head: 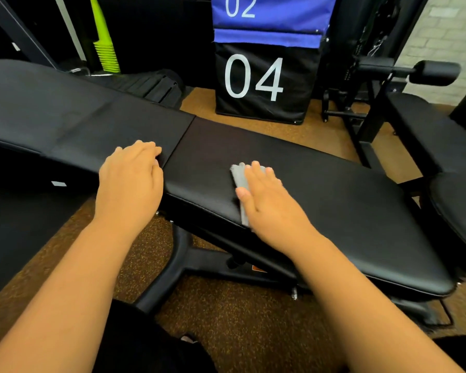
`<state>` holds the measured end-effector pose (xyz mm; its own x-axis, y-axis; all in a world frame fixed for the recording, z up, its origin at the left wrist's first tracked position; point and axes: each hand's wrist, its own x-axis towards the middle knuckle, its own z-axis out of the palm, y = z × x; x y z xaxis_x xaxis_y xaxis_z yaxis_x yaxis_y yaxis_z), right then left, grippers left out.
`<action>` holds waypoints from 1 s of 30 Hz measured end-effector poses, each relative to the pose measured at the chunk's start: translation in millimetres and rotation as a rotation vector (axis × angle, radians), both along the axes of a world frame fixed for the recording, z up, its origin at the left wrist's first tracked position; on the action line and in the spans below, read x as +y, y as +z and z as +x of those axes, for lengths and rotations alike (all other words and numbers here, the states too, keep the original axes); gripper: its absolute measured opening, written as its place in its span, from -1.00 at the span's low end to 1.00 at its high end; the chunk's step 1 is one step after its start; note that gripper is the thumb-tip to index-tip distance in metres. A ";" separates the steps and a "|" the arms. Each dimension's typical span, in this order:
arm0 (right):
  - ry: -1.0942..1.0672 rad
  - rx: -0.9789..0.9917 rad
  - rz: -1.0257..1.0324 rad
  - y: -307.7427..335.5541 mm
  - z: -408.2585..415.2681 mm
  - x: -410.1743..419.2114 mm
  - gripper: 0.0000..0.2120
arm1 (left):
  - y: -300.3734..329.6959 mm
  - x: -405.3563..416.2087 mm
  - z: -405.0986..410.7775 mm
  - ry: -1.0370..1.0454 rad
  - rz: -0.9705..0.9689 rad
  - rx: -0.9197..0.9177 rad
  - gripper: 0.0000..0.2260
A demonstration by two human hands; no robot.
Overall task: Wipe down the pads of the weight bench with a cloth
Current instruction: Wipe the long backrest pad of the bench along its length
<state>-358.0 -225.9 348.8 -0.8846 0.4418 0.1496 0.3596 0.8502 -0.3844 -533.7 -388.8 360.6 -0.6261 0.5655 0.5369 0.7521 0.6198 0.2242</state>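
Head view: I see both hands on the black padded weight bench (320, 189).

My right hand (267, 203) presses flat, fingers straight, on a small grey cloth (238, 179) on the smooth seat pad; the left hand (131, 179) rests at the back pad's (78, 117) end, fingertips apparently curling into the seam. Speckled brown floor (226, 332) below.

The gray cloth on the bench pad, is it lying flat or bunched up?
Flat. The gray cloth lies against the bench pad under the right hand, whose straight fingers press it down.

Cloth (240, 181) on seat pad (320, 200); back pad (78, 117) left; numbered box (264, 82) behind
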 end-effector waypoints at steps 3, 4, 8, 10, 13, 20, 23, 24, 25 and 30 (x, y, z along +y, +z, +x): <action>-0.180 -0.010 -0.027 -14.7 47.1 38.0 -0.54 | -4.0 0.9 -1.8 0.000 -0.022 0.024 -0.72; -0.238 -0.014 -0.031 -19.5 60.7 52.0 -0.57 | -4.8 0.9 -1.9 -0.003 -0.028 0.031 -0.72; -0.423 -0.094 -0.049 -28.8 69.4 88.6 -0.64 | -4.8 1.7 -1.2 0.009 -0.056 0.053 -0.68; -0.463 -0.132 0.023 -27.4 45.6 84.5 -0.58 | -4.2 2.6 -0.3 0.019 -0.055 0.054 -0.67; -0.348 -0.089 0.155 -19.1 -1.7 52.4 -0.45 | -4.6 3.1 2.3 0.031 -0.038 0.061 -0.65; 0.024 -0.020 -0.010 -2.2 -2.8 -6.3 -0.44 | -5.4 2.5 4.3 0.034 0.000 0.063 -0.64; -0.066 -0.028 -0.058 -14.3 42.3 19.0 -0.44 | -5.1 4.6 5.4 0.038 0.017 0.048 -0.64; -0.120 -0.041 -0.083 -19.0 58.8 30.2 -0.44 | -5.1 4.8 5.5 0.040 0.018 0.046 -0.63; -0.181 -0.051 -0.111 -23.5 74.5 41.7 -0.43 | -5.2 4.5 4.9 0.041 0.015 0.043 -0.63; -0.458 -0.072 -0.129 -45.1 121.9 88.4 -0.47 | -0.2 5.1 2.7 0.057 -0.027 -0.059 -0.69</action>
